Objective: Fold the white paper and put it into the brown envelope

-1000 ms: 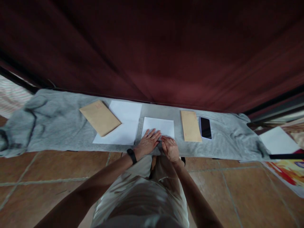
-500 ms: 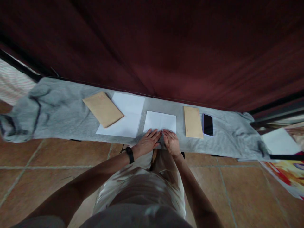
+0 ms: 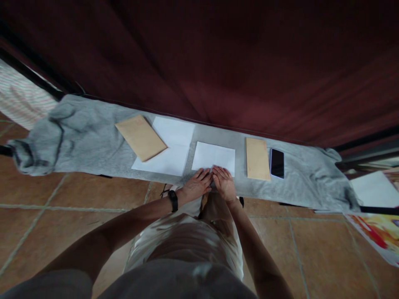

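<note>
A: What is the position of the hands?

B: Both are at the near edge of the flat, white paper rectangle (image 3: 214, 155), which lies at the middle of the grey, cloth-covered desk (image 3: 307, 176). The left hand (image 3: 197, 183) lies palm-down, its fingers extended and released. The right hand (image 3: 224, 184) has its fingers drawn together over the same edge; whether they pinch the paper cannot be told.

A: What would sound handling of that edge require?

B: In this observer's judgement, firm, even pressure worked outward from the middle, one hand steadying the paper against creep. The covering looks soft and may yield, so light strokes could leave the edge uneven.

A: Neighbouring items?

B: A larger, creased white paper sheet (image 3: 179, 135), partly beneath a tan paper envelope (image 3: 141, 137), lies to the left; a second tan, oblong envelope (image 3: 257, 159) lies to the right, beside a dark-screened phone (image 3: 277, 163).
</note>
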